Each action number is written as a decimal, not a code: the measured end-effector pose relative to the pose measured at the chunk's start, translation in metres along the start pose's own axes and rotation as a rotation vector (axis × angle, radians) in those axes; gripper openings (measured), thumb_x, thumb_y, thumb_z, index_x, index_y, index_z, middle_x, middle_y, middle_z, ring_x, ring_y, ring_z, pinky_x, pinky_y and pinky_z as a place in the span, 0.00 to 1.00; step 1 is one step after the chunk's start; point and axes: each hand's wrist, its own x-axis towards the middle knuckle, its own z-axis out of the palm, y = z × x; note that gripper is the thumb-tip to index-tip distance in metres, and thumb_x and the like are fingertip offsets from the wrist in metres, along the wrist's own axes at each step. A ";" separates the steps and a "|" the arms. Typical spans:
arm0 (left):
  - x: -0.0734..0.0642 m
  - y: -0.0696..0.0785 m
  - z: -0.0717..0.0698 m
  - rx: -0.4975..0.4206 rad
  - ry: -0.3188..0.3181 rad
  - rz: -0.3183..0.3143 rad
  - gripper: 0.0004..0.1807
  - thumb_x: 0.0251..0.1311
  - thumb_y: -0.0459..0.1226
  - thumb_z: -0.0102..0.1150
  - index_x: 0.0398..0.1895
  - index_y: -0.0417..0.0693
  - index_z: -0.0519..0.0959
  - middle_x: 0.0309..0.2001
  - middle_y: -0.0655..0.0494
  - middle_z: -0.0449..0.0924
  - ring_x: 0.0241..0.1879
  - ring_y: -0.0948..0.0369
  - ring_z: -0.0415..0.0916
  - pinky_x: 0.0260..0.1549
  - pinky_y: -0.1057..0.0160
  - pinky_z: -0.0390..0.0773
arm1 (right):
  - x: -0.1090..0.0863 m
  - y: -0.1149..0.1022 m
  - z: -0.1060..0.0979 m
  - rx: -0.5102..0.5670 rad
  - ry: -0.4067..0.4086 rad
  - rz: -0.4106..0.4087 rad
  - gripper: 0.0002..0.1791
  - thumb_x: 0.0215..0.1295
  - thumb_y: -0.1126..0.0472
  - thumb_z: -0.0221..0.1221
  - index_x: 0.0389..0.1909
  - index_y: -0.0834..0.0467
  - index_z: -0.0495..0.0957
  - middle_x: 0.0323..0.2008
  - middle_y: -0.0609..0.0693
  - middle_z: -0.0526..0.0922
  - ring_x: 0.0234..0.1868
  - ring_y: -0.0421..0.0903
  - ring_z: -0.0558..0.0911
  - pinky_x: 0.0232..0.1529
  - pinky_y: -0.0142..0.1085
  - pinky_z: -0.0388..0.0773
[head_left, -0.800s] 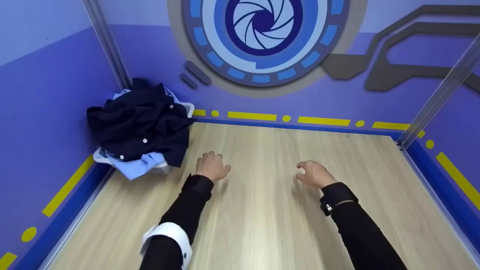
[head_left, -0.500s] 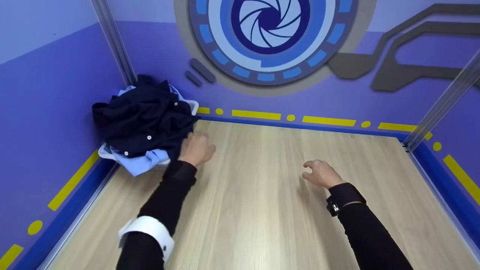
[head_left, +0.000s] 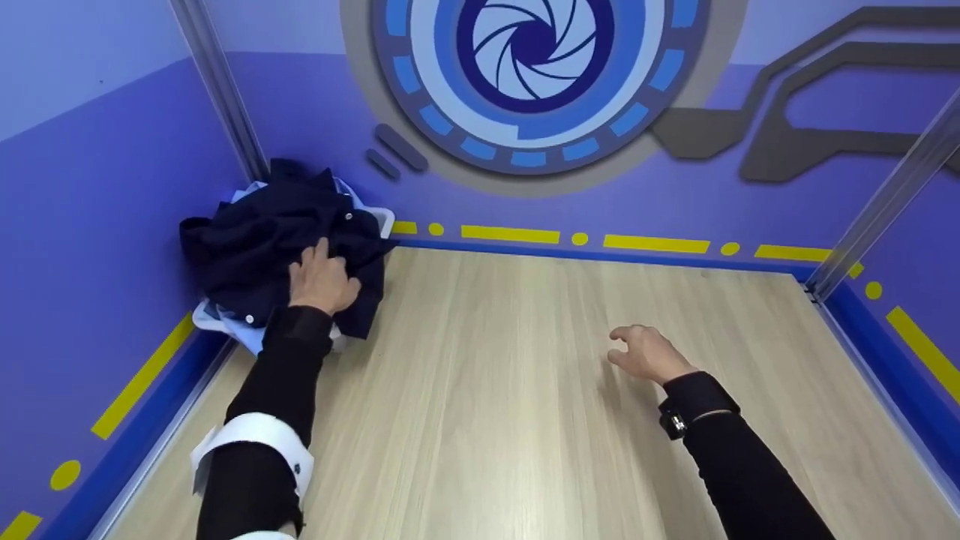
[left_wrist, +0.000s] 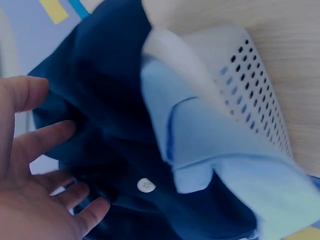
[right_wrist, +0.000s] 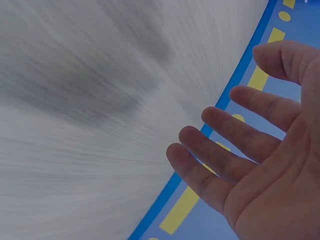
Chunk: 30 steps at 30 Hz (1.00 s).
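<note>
A dark navy shirt (head_left: 255,247) with white buttons lies heaped over a white perforated basket (head_left: 386,219) at the back left of the table. Light blue cloth (left_wrist: 200,125) hangs out over the basket's edge under it. My left hand (head_left: 322,281) is over the navy shirt, fingers spread and loosely bent; whether the fingertips touch the fabric I cannot tell. In the left wrist view a white button (left_wrist: 146,185) shows near the fingers. On the other side, my right hand (head_left: 646,352) hovers above the table, fingers relaxed, holding nothing.
A wood-grain table (head_left: 495,390) spreads between the hands. Purple-blue panels enclose it at the back and sides, with a metal post (head_left: 225,90) behind the basket and another post (head_left: 885,202) at the right corner.
My left hand has moved left from above the bare table to over the navy shirt. The right hand has stayed nearly in place.
</note>
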 end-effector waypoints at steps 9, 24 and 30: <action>0.002 0.008 0.005 -0.058 0.203 0.028 0.20 0.67 0.36 0.50 0.51 0.26 0.80 0.64 0.33 0.73 0.61 0.34 0.69 0.57 0.34 0.66 | 0.001 -0.003 0.007 0.019 -0.008 0.002 0.25 0.64 0.63 0.57 0.59 0.74 0.77 0.56 0.73 0.80 0.58 0.70 0.80 0.58 0.59 0.77; -0.011 0.105 -0.010 -0.181 0.634 0.444 0.15 0.58 0.26 0.53 0.44 0.28 0.85 0.53 0.40 0.83 0.50 0.40 0.80 0.45 0.42 0.79 | 0.005 -0.015 0.013 0.044 -0.029 -0.002 0.26 0.65 0.63 0.57 0.61 0.74 0.76 0.61 0.73 0.78 0.63 0.69 0.77 0.63 0.59 0.74; -0.036 0.154 -0.003 -0.217 0.657 0.659 0.13 0.57 0.26 0.55 0.43 0.28 0.83 0.53 0.38 0.83 0.49 0.41 0.80 0.44 0.43 0.81 | 0.009 -0.030 0.014 0.076 -0.015 -0.091 0.28 0.66 0.62 0.61 0.63 0.74 0.74 0.61 0.72 0.78 0.61 0.69 0.78 0.62 0.58 0.75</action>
